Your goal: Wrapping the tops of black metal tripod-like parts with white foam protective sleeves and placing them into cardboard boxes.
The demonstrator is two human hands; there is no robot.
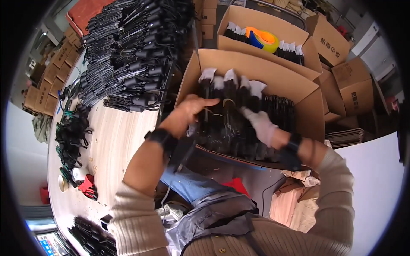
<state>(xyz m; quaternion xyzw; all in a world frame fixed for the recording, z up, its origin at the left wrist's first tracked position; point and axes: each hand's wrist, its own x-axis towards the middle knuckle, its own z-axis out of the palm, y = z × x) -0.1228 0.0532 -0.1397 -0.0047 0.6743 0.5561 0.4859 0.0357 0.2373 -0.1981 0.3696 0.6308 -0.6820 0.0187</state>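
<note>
A person is packing black bundles [232, 123] into an open cardboard box [294, 83], standing them in rows against its near wall. The bare left hand [190, 112] is pressing flat, fingers together, on the row's top; the gloved right hand [261, 124] is pinching one bundle. Keeping rows upright and tight looks wise. Beyond, along the wooden table's [113, 141] far edge, more bundles [132, 47] are lying stacked.

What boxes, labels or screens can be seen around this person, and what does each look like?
Open brown cardboard box: under both hands, packed with black items.
Second open brown cardboard box: behind it, holding an orange-and-yellow tape roll.
Closed brown cartons with dark print: stacked at right.
Small brown cartons: piled far left.
Bright screen: bottom left corner, partly cut off.
</note>
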